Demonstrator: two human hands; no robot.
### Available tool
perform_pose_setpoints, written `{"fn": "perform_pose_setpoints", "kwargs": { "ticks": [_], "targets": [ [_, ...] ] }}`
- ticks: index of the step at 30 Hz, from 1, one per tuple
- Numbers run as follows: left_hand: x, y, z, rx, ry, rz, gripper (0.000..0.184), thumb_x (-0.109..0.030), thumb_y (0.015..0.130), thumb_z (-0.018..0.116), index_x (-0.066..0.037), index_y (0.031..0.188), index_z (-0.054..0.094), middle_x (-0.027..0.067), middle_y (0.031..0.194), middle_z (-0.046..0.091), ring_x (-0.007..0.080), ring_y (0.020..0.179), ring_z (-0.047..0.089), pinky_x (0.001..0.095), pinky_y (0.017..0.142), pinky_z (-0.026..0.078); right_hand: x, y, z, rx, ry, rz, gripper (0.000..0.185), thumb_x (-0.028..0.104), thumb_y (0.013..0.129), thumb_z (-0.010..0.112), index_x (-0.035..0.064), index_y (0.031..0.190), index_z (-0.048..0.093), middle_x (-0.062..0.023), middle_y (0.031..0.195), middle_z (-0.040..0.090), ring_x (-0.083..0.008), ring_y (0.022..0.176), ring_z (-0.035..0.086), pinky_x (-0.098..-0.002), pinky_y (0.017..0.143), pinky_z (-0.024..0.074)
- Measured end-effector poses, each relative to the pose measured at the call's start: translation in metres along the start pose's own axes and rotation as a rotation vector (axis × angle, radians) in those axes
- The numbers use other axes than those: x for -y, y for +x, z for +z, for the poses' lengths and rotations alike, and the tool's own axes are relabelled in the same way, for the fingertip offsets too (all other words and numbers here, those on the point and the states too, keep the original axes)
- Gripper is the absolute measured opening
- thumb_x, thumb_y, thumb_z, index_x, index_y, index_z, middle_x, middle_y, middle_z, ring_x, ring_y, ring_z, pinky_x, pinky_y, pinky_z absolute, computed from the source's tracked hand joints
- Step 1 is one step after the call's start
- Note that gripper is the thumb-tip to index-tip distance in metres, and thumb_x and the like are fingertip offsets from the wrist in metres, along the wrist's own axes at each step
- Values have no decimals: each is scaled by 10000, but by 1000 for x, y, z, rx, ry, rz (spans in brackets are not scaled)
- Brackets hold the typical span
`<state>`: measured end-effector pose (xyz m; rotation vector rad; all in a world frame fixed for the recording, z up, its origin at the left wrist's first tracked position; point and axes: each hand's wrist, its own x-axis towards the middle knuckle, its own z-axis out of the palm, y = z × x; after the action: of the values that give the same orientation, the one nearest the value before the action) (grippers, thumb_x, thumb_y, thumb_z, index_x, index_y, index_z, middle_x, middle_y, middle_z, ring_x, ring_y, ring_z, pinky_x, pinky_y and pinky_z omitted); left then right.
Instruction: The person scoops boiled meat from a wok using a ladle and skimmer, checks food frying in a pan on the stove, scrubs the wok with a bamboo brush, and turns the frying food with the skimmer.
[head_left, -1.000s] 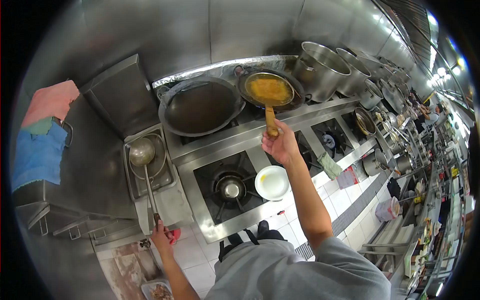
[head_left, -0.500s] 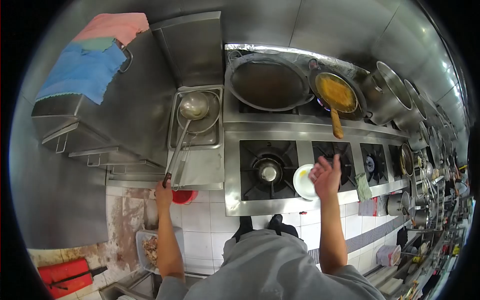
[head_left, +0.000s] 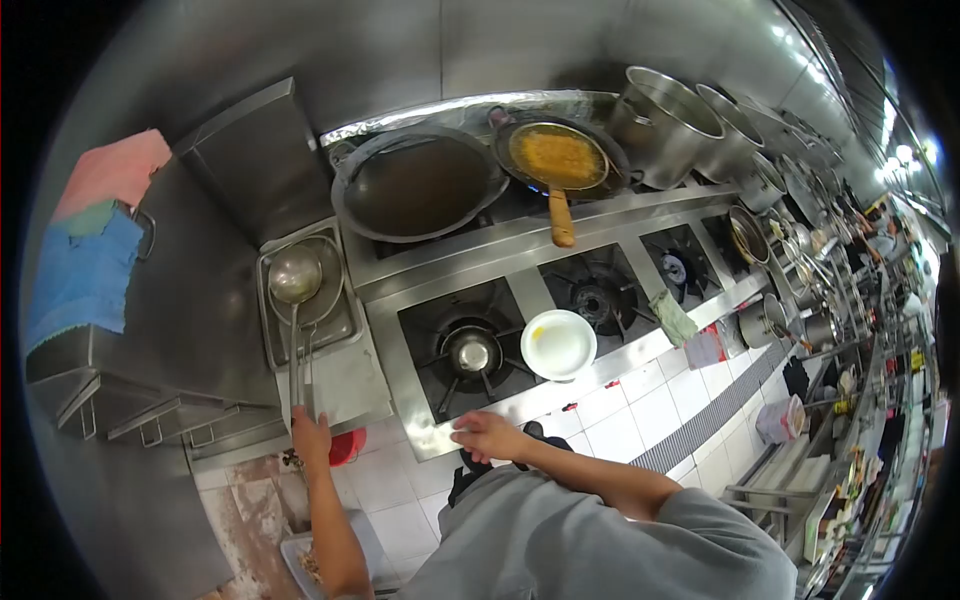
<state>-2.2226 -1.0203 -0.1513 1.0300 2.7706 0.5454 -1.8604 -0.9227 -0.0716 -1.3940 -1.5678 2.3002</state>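
Note:
My left hand (head_left: 311, 438) is wrapped round the handle end of a long metal ladle (head_left: 296, 274), whose bowl rests in a strainer over a steel tray (head_left: 268, 316). My right hand (head_left: 487, 438) is at the stove's front edge, its fingers loosely apart and holding nothing. Beyond it, a white plate (head_left: 566, 352) with a small yellow smear sits at the front of the stove. A small pan (head_left: 558, 158) with orange-yellow food and a wooden handle rests over a dark wok at the back. Left of that stands a large wok (head_left: 418, 185) of dark liquid.
Tall steel pots (head_left: 664, 130) stand at the back right. A green cloth (head_left: 673, 318) hangs over the stove's front edge. Blue and pink cloths (head_left: 85, 276) drape over a steel cabinet at left. A red container (head_left: 347, 446) and a food tub are low down.
My right hand has left the wooden pan handle and come back toward my body, now by the stove's front edge. My left hand stays on the ladle. The view has swung left and back.

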Motion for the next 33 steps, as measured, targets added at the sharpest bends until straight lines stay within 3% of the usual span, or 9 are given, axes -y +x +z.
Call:
{"fn": "perform_pose_setpoints", "kwargs": {
  "ticks": [3,5,11,19,22,26,27,30,33],
  "targets": [
    [-9,13,0,150,-152,-81,496,-298,817,675,51,1140,534,259,1096,621,404,1033,589,429,915,449,26,16,12,-22,-286,-128,423,332,868,636,21,1141,546,-62,768,615,-142,621,626,-266,535,521],
    [-20,6,-1,169,-623,-161,409,-207,833,667,61,1120,554,167,1006,644,245,872,606,332,799,458,41,26,21,28,-263,-200,408,307,872,633,5,1132,547,-73,759,619,-136,612,632,-265,531,521],
    [-23,-1,4,169,-745,-181,302,-163,786,651,40,1001,589,92,804,608,185,698,545,331,620,442,51,62,46,45,-309,-262,430,330,851,654,-7,1105,571,-101,726,660,-150,548,647,-293,472,523],
    [-75,-14,-29,439,-1455,-348,80,-59,815,585,-54,851,513,-5,615,475,57,453,360,252,384,277,76,148,89,-71,-239,-238,626,539,868,556,-29,1131,573,-234,1172,585,-330,1083,581,-393,921,449],
    [-108,-17,-41,419,-1530,-333,77,-44,839,558,-70,884,501,-5,661,498,50,412,338,223,362,262,102,163,102,-31,-26,-192,621,520,877,561,-42,1142,566,-224,1250,549,-326,1061,594,-365,893,462],
    [-134,-20,-45,180,-938,19,339,-41,820,587,-10,1146,502,125,944,602,215,749,581,307,648,458,126,156,105,-44,-166,-495,485,458,884,597,5,1057,610,-73,859,622,-167,777,569,-291,710,473],
    [-141,-24,-40,-38,-767,248,421,-50,821,598,-6,1224,482,158,1069,603,272,921,611,341,809,482,133,147,108,-59,21,-452,463,428,899,593,-11,1044,610,-71,878,633,-166,803,572,-293,722,475],
    [-184,-42,-92,121,-836,272,523,-80,822,626,1,1300,430,162,1196,561,315,1157,507,373,1006,355,155,100,88,-58,305,-496,405,367,928,578,-22,1042,606,-73,922,651,-162,845,583,-298,749,481],
    [-224,-67,-136,224,-842,520,566,-90,818,653,0,1322,414,146,1160,554,283,1091,535,352,955,396,189,32,57,19,475,-574,356,324,955,550,-7,1079,592,-84,961,659,-157,871,603,-305,768,491]
  ]
}}
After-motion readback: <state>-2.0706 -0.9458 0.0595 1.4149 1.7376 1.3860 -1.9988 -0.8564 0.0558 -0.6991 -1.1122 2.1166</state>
